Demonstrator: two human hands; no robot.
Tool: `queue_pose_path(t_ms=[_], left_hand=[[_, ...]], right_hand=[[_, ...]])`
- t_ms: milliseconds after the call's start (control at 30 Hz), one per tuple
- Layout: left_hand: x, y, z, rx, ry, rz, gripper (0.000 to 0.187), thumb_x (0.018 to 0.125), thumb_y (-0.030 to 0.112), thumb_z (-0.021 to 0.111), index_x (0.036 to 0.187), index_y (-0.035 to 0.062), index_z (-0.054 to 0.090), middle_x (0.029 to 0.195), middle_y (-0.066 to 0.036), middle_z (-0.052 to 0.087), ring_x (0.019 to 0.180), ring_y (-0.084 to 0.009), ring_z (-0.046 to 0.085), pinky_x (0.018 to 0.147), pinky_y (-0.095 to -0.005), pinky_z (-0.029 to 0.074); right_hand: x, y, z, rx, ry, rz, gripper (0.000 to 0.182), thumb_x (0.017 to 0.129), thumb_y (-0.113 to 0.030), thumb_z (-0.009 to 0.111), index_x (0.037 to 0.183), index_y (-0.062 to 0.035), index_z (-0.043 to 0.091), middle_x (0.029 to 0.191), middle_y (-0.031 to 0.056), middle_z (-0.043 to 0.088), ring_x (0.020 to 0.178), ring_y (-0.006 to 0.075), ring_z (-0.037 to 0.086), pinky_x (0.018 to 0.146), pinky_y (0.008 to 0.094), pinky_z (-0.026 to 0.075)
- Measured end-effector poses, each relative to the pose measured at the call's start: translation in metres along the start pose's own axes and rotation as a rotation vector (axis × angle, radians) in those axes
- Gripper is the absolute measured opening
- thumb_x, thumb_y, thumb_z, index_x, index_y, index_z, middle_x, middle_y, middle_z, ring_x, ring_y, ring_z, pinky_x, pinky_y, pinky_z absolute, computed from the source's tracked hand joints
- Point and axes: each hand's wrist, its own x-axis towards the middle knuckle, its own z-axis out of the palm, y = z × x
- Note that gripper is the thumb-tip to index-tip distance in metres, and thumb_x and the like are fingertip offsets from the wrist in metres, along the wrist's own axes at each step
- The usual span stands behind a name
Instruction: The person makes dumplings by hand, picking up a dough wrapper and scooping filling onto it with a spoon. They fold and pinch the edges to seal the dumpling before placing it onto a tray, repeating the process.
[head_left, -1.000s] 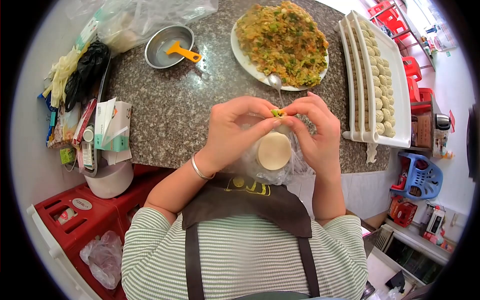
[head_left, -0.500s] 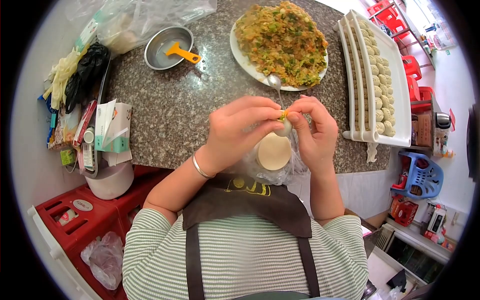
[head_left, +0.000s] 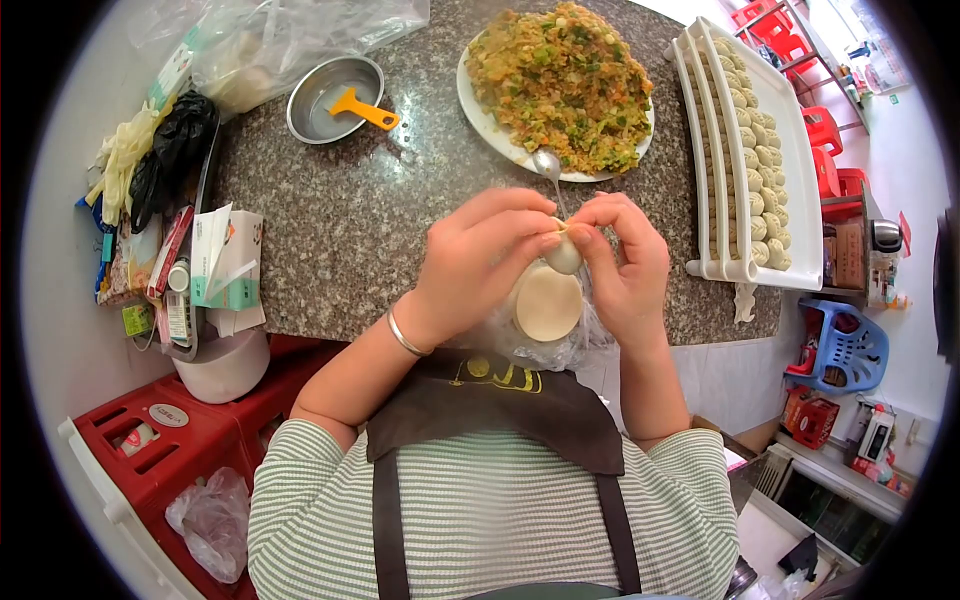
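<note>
A small pale dumpling (head_left: pixel 565 258) hangs between my two hands, its wrapper gathered at the top. My left hand (head_left: pixel 470 250) pinches the gathered edge with thumb and fingertips from one side. From the other side my right hand (head_left: pixel 628 265) pinches the same edge, fingers curled. Just below lies a round stack of dough wrappers (head_left: pixel 547 308) on clear plastic (head_left: pixel 535 350) at the counter's near edge. Beyond my fingers, a metal spoon (head_left: pixel 546 163) rests against a white plate (head_left: pixel 478 112) heaped with chopped filling (head_left: pixel 565 85); part of its handle is hidden by my hands.
Stacked white trays (head_left: pixel 803 190) of dumplings stand at the right. A metal bowl (head_left: pixel 305 110) with a yellow-handled scraper (head_left: pixel 365 107) sits at the back left. A tissue box (head_left: pixel 230 255) and bags line the left edge. Red crates (head_left: pixel 190 440) stand below.
The dumpling's opening, where filling showed between my fingertips, is now drawn together. The dumpling hangs more fully in view, and my hands have shifted only slightly.
</note>
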Motion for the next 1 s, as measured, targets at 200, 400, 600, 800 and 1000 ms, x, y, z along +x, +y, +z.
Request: queue_pose_path(t_ms=[200,400,600,800,1000], left_hand=[[-0.006,-0.005,0.001,-0.153,-0.05,-0.22,0.013,0.079,0.004,0.074,0.092,0.0025,0.071,0.093,-0.011,0.07,0.079,-0.0237,0.069,0.069,-0.0317,0.056],[-0.004,-0.004,0.001,-0.149,-0.049,-0.165,0.012,0.079,0.004,0.074,0.09,0.0026,0.072,0.092,-0.011,0.071,0.077,-0.0221,0.07,0.068,-0.0305,0.056],[-0.007,0.0,0.005,-0.35,0.012,-0.388,0.012,0.08,0.003,0.073,0.092,0.0017,0.071,0.095,-0.011,0.07,0.082,-0.02,0.069,0.07,-0.0306,0.056],[-0.011,-0.004,0.005,-0.503,0.016,-0.574,0.011,0.082,0.0,0.071,0.093,0.0,0.071,0.096,-0.011,0.07,0.088,-0.0179,0.067,0.074,-0.0291,0.055],[-0.009,-0.007,-0.002,-0.405,-0.076,-0.413,0.012,0.081,-0.001,0.072,0.093,0.0003,0.072,0.095,-0.01,0.07,0.086,-0.0165,0.068,0.074,-0.0283,0.055]], right_hand=[[0.003,0.004,-0.006,0.003,-0.058,0.057,0.003,0.086,-0.001,0.063,0.086,0.0008,0.06,0.085,0.0093,0.06,0.081,0.0199,0.058,0.074,0.0296,0.046],[0.005,0.005,-0.007,0.023,-0.13,0.039,0.004,0.085,0.001,0.064,0.087,0.0012,0.061,0.088,0.007,0.059,0.085,0.0158,0.056,0.076,0.0268,0.044],[0.005,0.002,-0.004,-0.098,-0.081,-0.049,0.003,0.085,0.0,0.063,0.086,0.0014,0.061,0.087,0.0089,0.062,0.082,0.0184,0.059,0.074,0.0284,0.046],[0.003,0.004,-0.004,-0.106,-0.065,-0.004,0.005,0.086,-0.002,0.064,0.086,0.0016,0.061,0.085,0.0094,0.061,0.081,0.019,0.059,0.074,0.0288,0.046],[0.009,0.0,-0.009,-0.119,-0.152,-0.022,0.005,0.086,-0.003,0.064,0.088,0.0013,0.061,0.084,0.0097,0.061,0.08,0.0204,0.059,0.074,0.0296,0.046]])
